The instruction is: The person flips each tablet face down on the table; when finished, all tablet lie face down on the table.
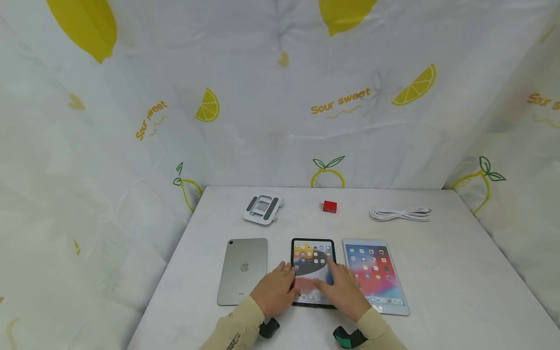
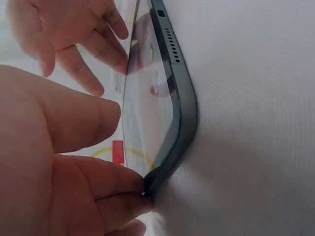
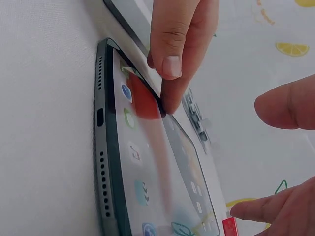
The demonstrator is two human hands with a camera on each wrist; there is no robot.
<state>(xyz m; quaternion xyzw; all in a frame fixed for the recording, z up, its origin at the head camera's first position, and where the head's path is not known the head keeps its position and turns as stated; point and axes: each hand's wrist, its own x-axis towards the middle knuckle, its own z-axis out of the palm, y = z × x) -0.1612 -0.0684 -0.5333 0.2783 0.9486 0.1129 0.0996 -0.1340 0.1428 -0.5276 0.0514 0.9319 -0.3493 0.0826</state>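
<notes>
Both hands at the middle tablet (image 1: 313, 262) on the bench (image 1: 437, 282).
My left hand (image 1: 273, 291) grips its left edge; my right hand (image 1: 343, 289) lies open, fingers on the lit screen.

The setting was a staged recording booth rather than a lived-in room. A white table (image 1: 459, 272) stood enclosed on the left, far and right sides by a draped white cloth backdrop (image 1: 271, 121) printed with lemons and the words "Sour sweet". Items were laid out in orderly rows: three tablets (image 1: 242, 270) near, and a folding stand (image 1: 263, 209), a red charger (image 1: 328, 207) and a coiled white cable (image 1: 400, 214) far. No household or office fittings showed.
</notes>
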